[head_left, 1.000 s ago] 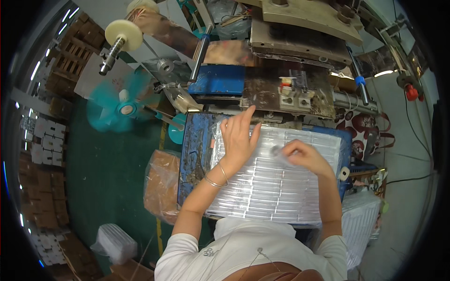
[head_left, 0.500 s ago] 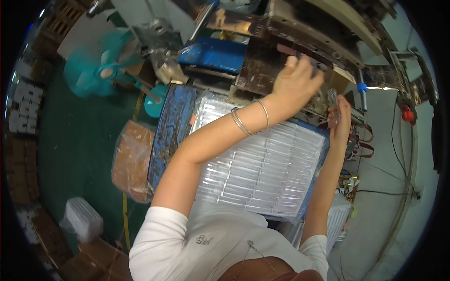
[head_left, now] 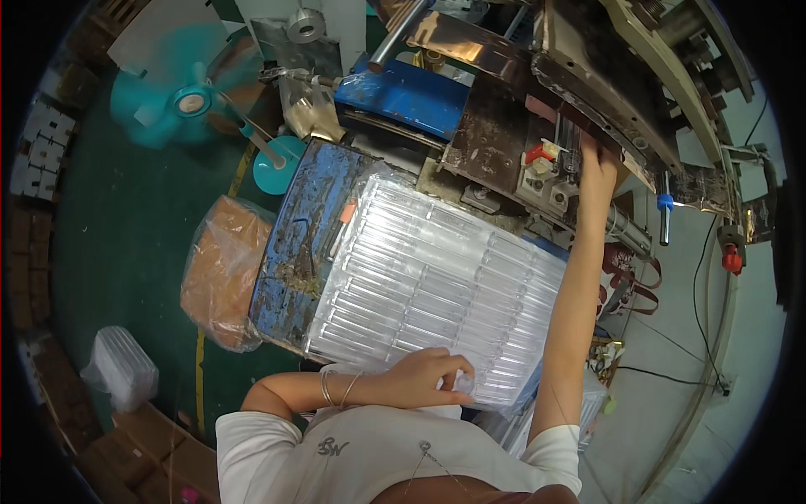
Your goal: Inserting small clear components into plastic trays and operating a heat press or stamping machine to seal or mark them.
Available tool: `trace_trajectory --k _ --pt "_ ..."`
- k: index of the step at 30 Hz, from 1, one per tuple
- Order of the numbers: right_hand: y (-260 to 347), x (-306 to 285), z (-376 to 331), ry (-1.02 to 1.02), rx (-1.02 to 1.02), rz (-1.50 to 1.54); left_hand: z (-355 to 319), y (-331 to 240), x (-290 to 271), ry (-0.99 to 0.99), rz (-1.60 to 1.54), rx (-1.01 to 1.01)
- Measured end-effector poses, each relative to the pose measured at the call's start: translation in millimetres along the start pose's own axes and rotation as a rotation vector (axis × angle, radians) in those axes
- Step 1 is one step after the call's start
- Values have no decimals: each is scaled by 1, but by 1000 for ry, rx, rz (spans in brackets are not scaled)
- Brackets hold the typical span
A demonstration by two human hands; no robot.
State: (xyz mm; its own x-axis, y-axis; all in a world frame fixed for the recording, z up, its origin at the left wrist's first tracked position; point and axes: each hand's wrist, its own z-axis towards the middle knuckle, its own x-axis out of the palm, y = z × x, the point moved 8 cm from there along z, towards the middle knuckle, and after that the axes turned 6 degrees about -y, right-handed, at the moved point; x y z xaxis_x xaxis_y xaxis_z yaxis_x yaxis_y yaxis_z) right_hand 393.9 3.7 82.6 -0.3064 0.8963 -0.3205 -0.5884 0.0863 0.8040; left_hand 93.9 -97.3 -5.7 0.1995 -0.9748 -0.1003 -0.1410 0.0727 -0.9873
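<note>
Left hand (head_left: pixel 424 375) withdrawn from machine, now pinching clear tube (head_left: pixel 464 384) at tray (head_left: pixel 437 286) edge; right hand (head_left: pixel 598 160) up in machine (head_left: pixel 579 109), grip unclear. Tube light, slippery: hold by ends.

Workshop: stamping machine (head_left: pixel 537 126), worn blue bench (head_left: pixel 302 244), stacked cartons (head_left: pixel 159 445).

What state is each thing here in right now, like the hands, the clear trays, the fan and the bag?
left hand: closed around a small clear piece at the tray's near edge
right hand: reaching up into the machine, fingers hidden
clear plastic tray: lying flat on the blue table
teal fan: blades blurred, seemingly spinning
brown bag: wrapped in clear plastic, beside the table
</note>
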Motion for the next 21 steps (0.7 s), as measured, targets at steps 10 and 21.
trace_trajectory --k 10,21 --pt "-7 13 -12 24 245 321 -9 14 3 -10 30 52" --pt "3 14 -15 11 198 313 -11 26 15 36 145 49"
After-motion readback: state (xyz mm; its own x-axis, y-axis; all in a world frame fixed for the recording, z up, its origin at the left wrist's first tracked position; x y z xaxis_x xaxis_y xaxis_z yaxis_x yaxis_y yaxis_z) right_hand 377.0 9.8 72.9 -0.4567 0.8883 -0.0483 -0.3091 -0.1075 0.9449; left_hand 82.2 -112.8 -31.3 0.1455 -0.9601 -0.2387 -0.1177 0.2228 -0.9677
